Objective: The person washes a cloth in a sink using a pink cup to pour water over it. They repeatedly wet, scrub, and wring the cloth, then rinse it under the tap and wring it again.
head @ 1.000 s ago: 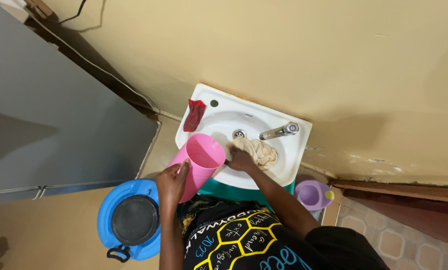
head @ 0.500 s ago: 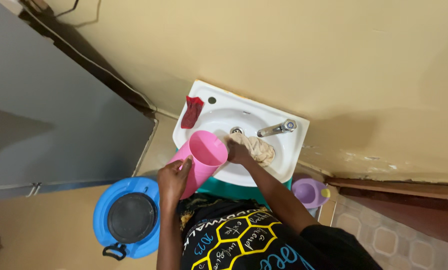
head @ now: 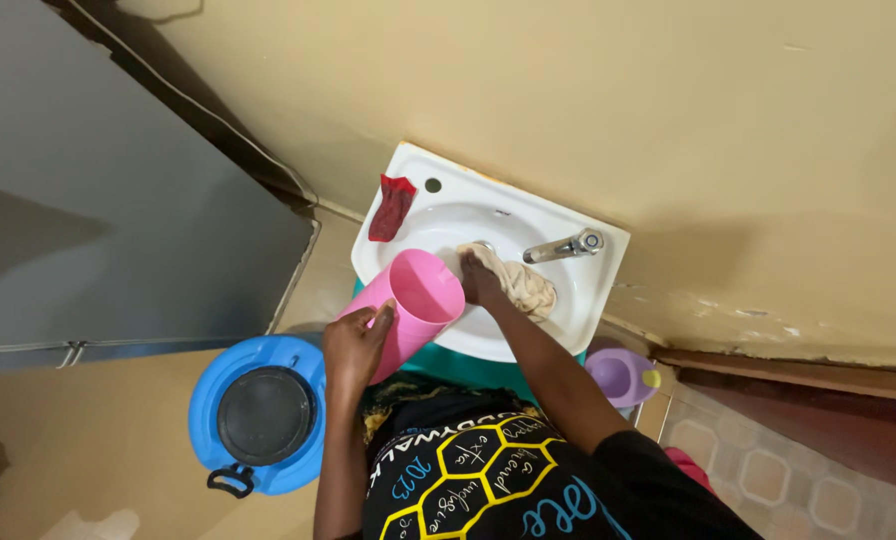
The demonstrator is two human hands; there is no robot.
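My left hand grips a pink plastic jug, tilted with its open mouth over the near edge of a small white wall sink. My right hand presses a crumpled beige cloth against the inside of the basin, close to the drain. A chrome tap stands at the back right of the sink. A red rag lies on the sink's left rim.
A blue drum with a black lid stands on the floor to the left. A teal container sits under the sink, a small purple pot to its right. A grey door fills the left; patterned floor tiles lie at the right.
The jug has shifted slightly right, further over the basin edge. My right hand with the cloth has moved a little towards the drain. The view has shifted slightly.
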